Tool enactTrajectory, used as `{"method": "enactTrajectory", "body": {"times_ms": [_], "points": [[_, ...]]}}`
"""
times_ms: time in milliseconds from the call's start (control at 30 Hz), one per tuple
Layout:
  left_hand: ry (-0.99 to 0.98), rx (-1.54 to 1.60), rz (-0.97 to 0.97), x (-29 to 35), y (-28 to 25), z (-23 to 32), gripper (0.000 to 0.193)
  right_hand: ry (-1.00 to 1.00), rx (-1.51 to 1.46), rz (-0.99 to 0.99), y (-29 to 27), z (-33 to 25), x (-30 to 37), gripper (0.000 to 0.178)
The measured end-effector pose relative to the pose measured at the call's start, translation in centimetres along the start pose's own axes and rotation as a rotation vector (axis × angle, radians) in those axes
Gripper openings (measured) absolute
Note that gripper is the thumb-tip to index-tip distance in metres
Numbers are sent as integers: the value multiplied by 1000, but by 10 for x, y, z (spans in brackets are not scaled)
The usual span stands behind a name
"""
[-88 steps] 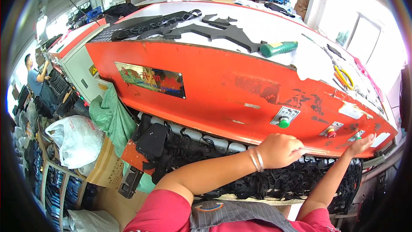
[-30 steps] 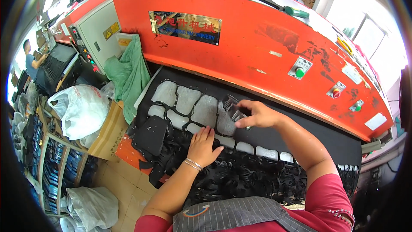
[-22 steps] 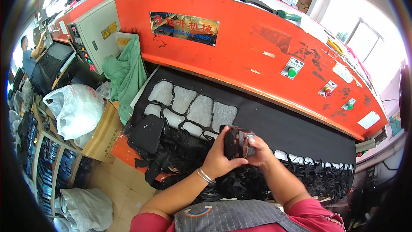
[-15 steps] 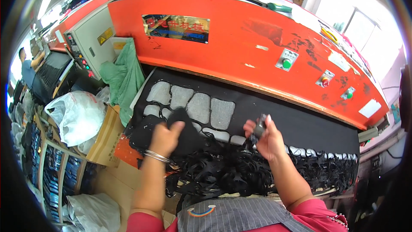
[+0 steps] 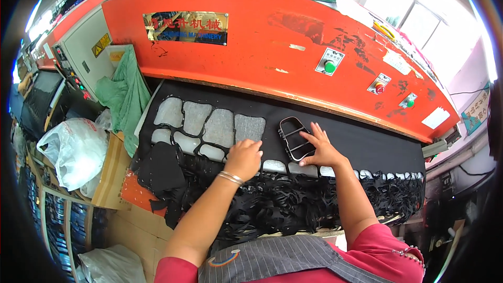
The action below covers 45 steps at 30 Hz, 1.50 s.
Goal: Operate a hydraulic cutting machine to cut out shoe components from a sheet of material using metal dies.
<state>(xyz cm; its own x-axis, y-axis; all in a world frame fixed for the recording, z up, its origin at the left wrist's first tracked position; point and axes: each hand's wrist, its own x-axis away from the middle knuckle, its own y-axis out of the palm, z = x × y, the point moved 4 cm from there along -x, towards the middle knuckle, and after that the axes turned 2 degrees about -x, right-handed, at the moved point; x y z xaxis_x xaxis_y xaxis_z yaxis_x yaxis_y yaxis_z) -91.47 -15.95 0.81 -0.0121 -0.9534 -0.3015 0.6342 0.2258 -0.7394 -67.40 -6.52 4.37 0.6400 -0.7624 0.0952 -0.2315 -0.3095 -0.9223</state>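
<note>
A cutting die (image 5: 283, 135), a dark metal frame with rounded corners and crossbars, lies on the black sheet (image 5: 367, 139). My right hand (image 5: 324, 151) grips its right side, with the thumb at the lower corner, a finger over the upper part and the other fingers spread. Left of it, my left hand (image 5: 243, 161) is closed at the lower edge of a cut-out opening (image 5: 250, 128); whatever its fingertips hold is hidden. Several such openings show a grey surface beneath. Cut black pieces (image 5: 160, 167) are stacked at the sheet's left end.
A tangle of black offcut strips (image 5: 283, 204) hangs along the near edge. The orange machine beam (image 5: 251, 68) with push buttons spans the far side. At left are a green cloth (image 5: 126, 84), a white plastic bag (image 5: 73, 149) and a cardboard box (image 5: 112, 173).
My left hand has moved right from the black pieces to the openings. My right hand has lowered the die onto the sheet. The view has shifted to the right.
</note>
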Motion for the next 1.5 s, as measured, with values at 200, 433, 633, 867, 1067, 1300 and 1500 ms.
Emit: {"method": "enactTrajectory", "body": {"times_ms": [200,433,633,867,1067,1300,1500], "points": [[-30,-147,64,6,36,1,35,29,-187,329,38,-1,-15,63],[-17,-173,81,-11,35,-6,34,32,-38,445,54,-27,-22,61],[-48,-142,12,-46,34,-13,35,-32,36,533,50,-14,-48,63],[-143,-54,5,-92,40,-35,39,38,-187,414,0,1,-70,72],[27,419,125,-169,-1,51,21,-184,-274,1481,-177,109,18,36],[176,432,-90,-265,-7,135,30,540,194,1801,-268,278,66,61],[146,231,-55,-204,0,103,31,265,-107,1597,-218,230,79,48]]}}
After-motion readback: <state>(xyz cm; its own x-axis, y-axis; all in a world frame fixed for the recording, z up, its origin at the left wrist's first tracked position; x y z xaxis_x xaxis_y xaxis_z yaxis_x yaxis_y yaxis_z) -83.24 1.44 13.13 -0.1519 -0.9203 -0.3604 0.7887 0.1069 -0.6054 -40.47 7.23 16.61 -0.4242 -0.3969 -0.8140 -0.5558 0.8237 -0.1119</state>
